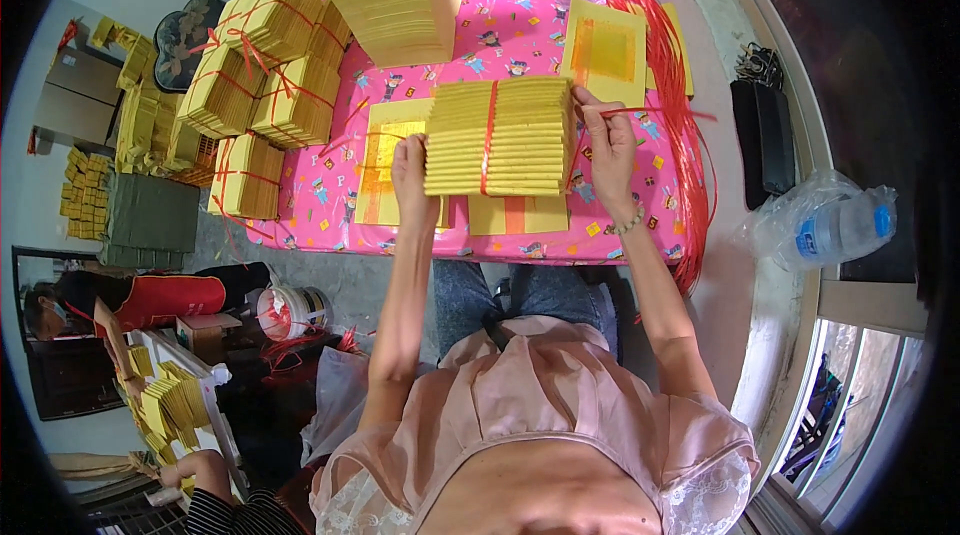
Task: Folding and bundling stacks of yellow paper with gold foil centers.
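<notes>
A bundle of folded yellow paper [530, 140] stands in front of me on the pink table. One red plastic ribbon [488, 140] runs down the middle of its near face. My left hand [411, 180] is at the bundle's left edge, its fingers closed on a thin red ribbon that trails to the left. At the right edge, my right hand [610, 150] pinches a red strand [660, 112] whose end sticks out to the right. Whether both hands hold the same ribbon is hidden behind the bundle. Loose yellow sheets with orange squares [372, 203] lie beneath and beside it.
Tied yellow paper bundles [250, 175] are piled at the table's left. Behind stands a tall yellow paper stack [390, 25]. Long red ribbons [685, 175] hang over the right edge. A bagged plastic bottle [835, 230] is on the right. Another person [170, 303] works at lower left.
</notes>
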Demonstrator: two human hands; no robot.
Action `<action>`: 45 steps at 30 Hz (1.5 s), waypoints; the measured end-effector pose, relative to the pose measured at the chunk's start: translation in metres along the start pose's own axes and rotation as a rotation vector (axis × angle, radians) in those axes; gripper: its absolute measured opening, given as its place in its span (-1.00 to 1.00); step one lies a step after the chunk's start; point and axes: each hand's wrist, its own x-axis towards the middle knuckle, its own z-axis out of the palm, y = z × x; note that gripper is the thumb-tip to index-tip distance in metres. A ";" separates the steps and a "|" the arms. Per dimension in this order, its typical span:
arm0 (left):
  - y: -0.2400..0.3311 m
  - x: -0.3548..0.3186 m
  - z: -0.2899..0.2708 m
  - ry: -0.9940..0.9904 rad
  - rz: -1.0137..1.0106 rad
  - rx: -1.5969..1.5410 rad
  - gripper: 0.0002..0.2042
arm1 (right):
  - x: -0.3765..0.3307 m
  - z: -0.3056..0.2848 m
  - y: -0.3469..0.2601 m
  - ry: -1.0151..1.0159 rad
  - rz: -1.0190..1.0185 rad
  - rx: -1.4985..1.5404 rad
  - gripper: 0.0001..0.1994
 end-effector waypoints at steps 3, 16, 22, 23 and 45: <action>-0.042 -0.007 -0.019 0.061 0.002 -0.023 -0.79 | -0.007 -0.016 0.032 -0.017 0.133 0.097 -0.87; -0.027 0.005 0.010 0.114 0.055 -0.336 -0.74 | 0.024 0.013 -0.001 0.075 0.165 0.452 -0.84; -0.040 -0.036 -0.016 0.082 -0.087 -0.106 -0.77 | -0.015 -0.042 0.036 -0.031 0.281 0.395 -0.86; -0.036 -0.034 -0.016 0.027 -0.028 -0.099 -0.77 | -0.015 -0.052 0.037 -0.065 0.301 0.340 -0.87; 0.021 0.035 0.150 -0.934 0.293 1.147 -0.81 | 0.057 -0.025 -0.060 -0.389 -0.507 -0.714 -0.89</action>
